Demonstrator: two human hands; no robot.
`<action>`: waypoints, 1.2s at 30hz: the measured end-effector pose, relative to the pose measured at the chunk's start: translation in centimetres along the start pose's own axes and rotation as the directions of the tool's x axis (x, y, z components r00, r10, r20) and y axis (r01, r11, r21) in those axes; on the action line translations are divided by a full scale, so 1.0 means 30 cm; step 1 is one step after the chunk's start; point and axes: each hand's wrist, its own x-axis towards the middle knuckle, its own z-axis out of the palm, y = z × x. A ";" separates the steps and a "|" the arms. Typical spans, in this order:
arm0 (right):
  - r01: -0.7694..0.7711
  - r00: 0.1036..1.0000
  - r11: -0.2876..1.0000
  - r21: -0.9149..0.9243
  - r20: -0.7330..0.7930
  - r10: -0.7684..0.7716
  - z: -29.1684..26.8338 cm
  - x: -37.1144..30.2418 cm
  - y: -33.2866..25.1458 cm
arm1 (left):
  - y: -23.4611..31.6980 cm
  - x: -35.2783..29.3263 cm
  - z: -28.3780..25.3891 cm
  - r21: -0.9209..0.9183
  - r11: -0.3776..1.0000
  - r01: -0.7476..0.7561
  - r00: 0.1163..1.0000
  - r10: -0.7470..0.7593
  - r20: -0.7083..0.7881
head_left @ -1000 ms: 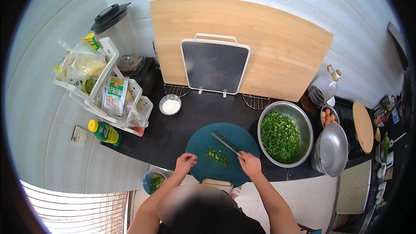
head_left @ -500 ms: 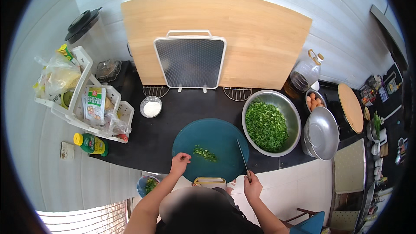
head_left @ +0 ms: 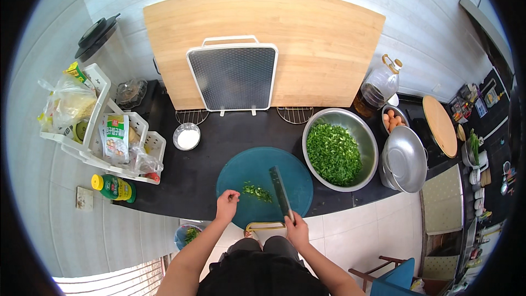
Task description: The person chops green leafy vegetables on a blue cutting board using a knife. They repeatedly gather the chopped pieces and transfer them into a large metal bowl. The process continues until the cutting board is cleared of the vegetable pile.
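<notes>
A kitchen knife [head_left: 280, 187] with a broad blade is in my right hand [head_left: 297, 231], which grips its handle at the near right edge of the round teal cutting board [head_left: 230, 172]. The blade points away from me over the board, its flat side partly showing. Just left of it lies a small heap of chopped greens [head_left: 256, 191]. My left hand [head_left: 227, 206] is at the board's left edge with its fingers pinched together; whatever they hold is too small to make out.
Right of the board stands a steel bowl [head_left: 371, 151] of chopped greens [head_left: 334, 153], beside a metal pot [head_left: 405, 159] and a bowl of eggs [head_left: 393, 120]. A small bowl of white powder [head_left: 187, 138], white baskets [head_left: 143, 123] and a green bottle [head_left: 115, 187] stand left.
My right hand has moved left with the knife, bringing it nearer the heap and turning more of the blade's flat side into view. The left hand stays pinched at the board's edge.
</notes>
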 end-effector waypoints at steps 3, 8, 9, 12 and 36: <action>-0.215 0.977 0.928 0.304 0.059 0.207 -0.066 0.008 0.037 | -0.029 0.011 0.010 0.055 0.990 -0.130 0.989 0.134 -0.067; -0.409 0.911 0.801 0.436 0.245 0.332 -0.132 -0.006 0.129 | -0.020 0.032 0.036 0.245 0.906 -0.344 0.932 0.361 -0.023; -0.450 0.892 0.773 0.448 0.266 0.365 -0.131 -0.011 0.148 | -0.029 0.041 0.047 0.267 0.890 -0.370 0.925 0.381 0.011; -0.508 0.861 0.713 0.484 0.305 0.406 -0.119 -0.006 0.167 | -0.013 0.047 0.090 0.450 0.807 -0.382 0.920 0.377 0.106; -0.648 0.720 0.672 0.358 0.576 0.387 0.077 0.114 0.098 | 0.037 -0.053 0.387 0.274 0.927 -0.255 0.965 0.264 0.005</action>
